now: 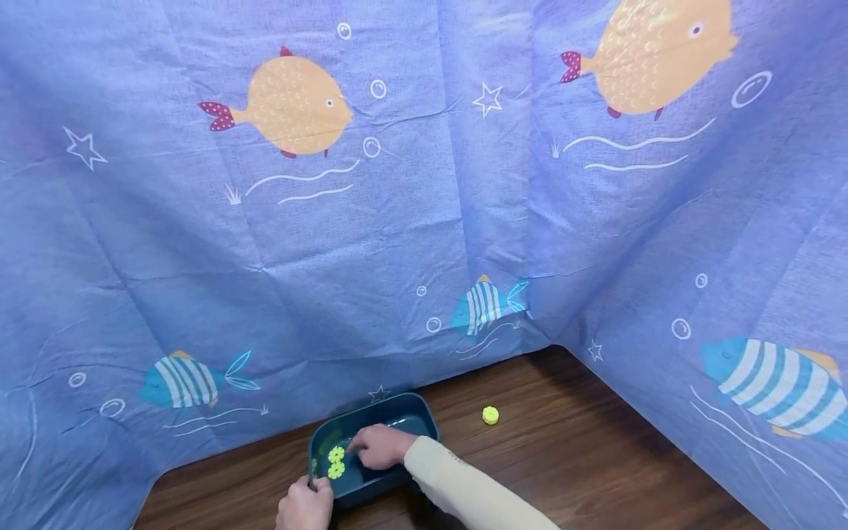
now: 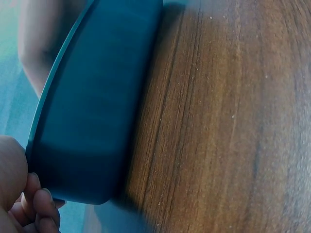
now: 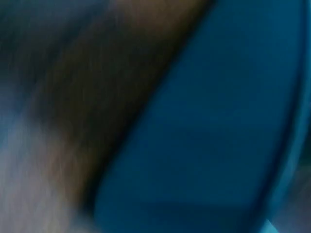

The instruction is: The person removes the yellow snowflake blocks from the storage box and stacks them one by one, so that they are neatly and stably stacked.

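A dark teal basin [image 1: 371, 482] sits on the wooden table. My left hand [image 1: 305, 506] grips its rim at the near left corner; in the left wrist view, the fingers [image 2: 46, 206] curl against the outer wall. My right hand [image 1: 382, 446] reaches into the basin, one finger extended beside two yellow-green flower-shaped pieces, an upper one [image 1: 336, 454] and a lower one [image 1: 336, 470], lying next to each other. Whether the fingertip touches them is too small to tell. The right wrist view is blurred and shows mostly the basin wall [image 3: 204, 126].
Another yellow-green piece [image 1: 490, 415], seemingly a small stack, lies on the brown table [image 1: 563, 456] right of the basin. A blue curtain [image 1: 397, 221] with printed fish hangs behind and along the right side, close to the basin's far rim.
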Demonstrator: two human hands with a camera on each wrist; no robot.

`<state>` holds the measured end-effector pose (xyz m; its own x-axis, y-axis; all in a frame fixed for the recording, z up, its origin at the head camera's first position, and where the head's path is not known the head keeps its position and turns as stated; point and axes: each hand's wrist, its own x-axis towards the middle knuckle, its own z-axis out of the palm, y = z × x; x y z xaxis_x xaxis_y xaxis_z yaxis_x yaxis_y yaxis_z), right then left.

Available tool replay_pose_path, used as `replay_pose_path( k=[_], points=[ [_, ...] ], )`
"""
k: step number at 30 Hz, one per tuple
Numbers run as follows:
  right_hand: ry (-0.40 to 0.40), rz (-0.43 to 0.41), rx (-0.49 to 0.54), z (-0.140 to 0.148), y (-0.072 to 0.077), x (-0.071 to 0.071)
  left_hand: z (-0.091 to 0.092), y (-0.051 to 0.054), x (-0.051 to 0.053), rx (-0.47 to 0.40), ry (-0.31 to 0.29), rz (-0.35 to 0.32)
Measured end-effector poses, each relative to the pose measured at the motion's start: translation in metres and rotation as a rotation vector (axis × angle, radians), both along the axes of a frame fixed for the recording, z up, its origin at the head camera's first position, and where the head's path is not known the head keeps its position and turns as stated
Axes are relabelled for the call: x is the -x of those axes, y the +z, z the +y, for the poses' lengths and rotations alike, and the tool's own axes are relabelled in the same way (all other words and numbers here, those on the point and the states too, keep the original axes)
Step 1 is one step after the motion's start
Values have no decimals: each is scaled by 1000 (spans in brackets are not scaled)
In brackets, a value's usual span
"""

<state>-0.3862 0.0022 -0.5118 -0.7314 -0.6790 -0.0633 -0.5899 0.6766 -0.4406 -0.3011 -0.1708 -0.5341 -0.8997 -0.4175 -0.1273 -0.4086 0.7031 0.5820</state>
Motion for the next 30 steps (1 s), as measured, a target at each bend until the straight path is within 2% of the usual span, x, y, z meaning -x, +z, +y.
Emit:
replay_pose_path(
  k=[3, 7, 12, 15, 17, 22, 27, 30],
  points=[
    [72, 17, -69, -8, -9, -6, 2, 0, 0, 3, 2, 1],
    [70, -22, -118, -13, -14, -7, 4, 0, 0, 7, 10, -8],
    [51, -139, -157, -11, -26, 6, 5, 1, 1, 17, 23, -19],
    [68, -192, -186, -9, -40, 15, 6, 2, 1, 22, 30, -18],
    [63, -209, -210, -7, -32, 11, 7, 2, 1, 18, 26, -10],
    [-2, -116, -298, 1, 4, -5, 5, 3, 0, 10, 6, 13],
    [-119, -4, -408, 20, 17, -7, 2, 2, 0, 4, 4, 6],
    [-186, 25, -455, 30, 20, -6, 0, 1, -1, 5, 8, -5]
  ],
)
